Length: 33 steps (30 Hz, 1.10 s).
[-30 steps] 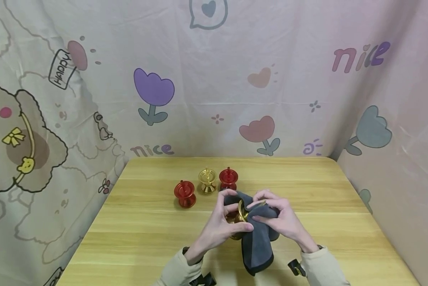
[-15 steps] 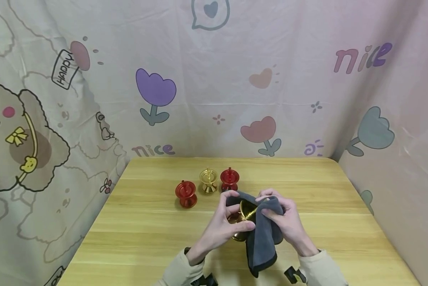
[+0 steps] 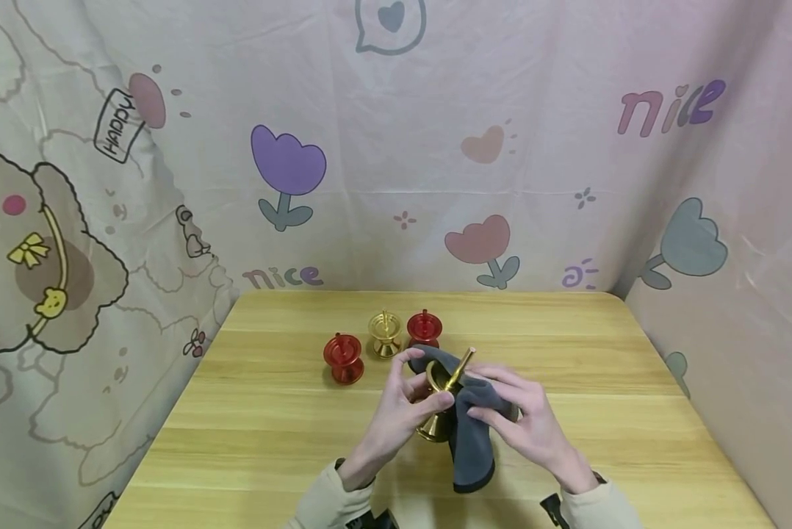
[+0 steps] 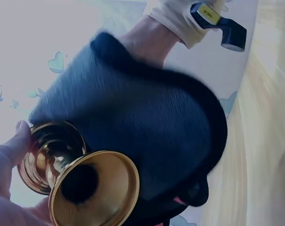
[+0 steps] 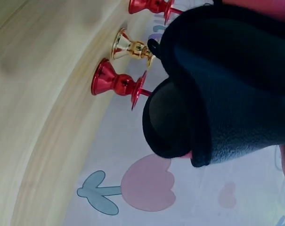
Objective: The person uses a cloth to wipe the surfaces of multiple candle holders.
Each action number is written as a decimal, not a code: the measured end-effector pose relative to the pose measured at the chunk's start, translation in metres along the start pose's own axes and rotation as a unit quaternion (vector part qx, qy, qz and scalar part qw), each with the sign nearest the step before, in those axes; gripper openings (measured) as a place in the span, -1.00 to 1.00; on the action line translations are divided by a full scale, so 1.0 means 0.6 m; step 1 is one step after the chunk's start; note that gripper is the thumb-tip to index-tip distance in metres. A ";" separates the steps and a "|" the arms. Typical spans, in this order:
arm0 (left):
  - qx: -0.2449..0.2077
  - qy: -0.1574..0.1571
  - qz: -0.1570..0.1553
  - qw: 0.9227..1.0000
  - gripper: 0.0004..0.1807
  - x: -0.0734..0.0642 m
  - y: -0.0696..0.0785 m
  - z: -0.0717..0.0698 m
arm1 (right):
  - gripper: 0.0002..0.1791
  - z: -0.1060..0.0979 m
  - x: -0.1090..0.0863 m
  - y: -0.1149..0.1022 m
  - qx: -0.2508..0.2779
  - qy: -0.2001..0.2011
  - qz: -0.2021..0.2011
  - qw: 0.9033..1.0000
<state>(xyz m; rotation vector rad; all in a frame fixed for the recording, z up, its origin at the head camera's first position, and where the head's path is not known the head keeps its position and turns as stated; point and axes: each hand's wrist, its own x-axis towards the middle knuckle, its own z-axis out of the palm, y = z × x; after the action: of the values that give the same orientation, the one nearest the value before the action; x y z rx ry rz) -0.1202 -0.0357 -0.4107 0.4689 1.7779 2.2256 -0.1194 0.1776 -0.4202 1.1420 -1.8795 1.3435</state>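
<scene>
My left hand [image 3: 392,415] grips a shiny gold candle holder [image 3: 436,428], tilted, with its central spike [image 3: 463,365] pointing up and right. In the left wrist view the candle holder's hollow flared base [image 4: 116,190] faces the camera, and a thumb presses on the dish end. My right hand [image 3: 535,422] pinches a dark grey cloth [image 3: 473,448] with a black edge, bunched against the candle holder's right side. Part of the cloth passes behind the candle holder near the left fingertips. In the right wrist view the cloth [image 5: 241,113] hides most of the right fingers and the candle holder.
Beyond the hands on the wooden table [image 3: 270,441] stand a red candle holder [image 3: 345,367], a gold one [image 3: 386,345] and a second red one [image 3: 425,325], all upright. A printed curtain [image 3: 383,147] hangs behind and at both sides of the table.
The candle holder has turned more upright, so its spike now shows above the cloth. My right hand has shifted its hold on the cloth and sits slightly lower. The standing candle holders stay put.
</scene>
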 end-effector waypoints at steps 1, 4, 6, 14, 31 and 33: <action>-0.006 0.005 -0.007 1.000 -0.22 0.000 0.001 0.000 | -0.64 0.001 0.001 0.000 -0.010 0.000 -0.011 1.000; -0.020 0.019 -0.026 0.999 -0.22 0.002 0.004 0.001 | -0.58 0.004 0.005 0.000 -0.049 0.001 -0.042 0.998; -0.022 0.025 -0.033 0.999 -0.22 0.003 0.006 0.001 | -0.60 0.007 0.008 0.001 -0.079 0.004 -0.064 0.995; -0.024 0.032 -0.045 0.998 -0.25 0.002 0.007 0.005 | -0.68 0.013 0.012 0.005 -0.112 0.019 -0.096 0.989; 0.070 -0.013 -0.007 0.997 -0.41 0.001 -0.002 0.005 | -0.87 0.015 0.009 0.033 -0.016 0.062 -0.142 0.988; 0.135 -0.009 0.020 0.991 -0.35 -0.007 -0.006 0.002 | -0.86 0.012 0.008 0.034 -0.031 0.072 -0.130 0.988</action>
<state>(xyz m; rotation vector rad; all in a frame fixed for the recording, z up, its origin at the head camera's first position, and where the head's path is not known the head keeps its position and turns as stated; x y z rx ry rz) -0.1158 -0.0355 -0.4140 0.5808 2.0889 2.0055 -0.1395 0.1718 -0.4283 1.1784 -1.5964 1.1799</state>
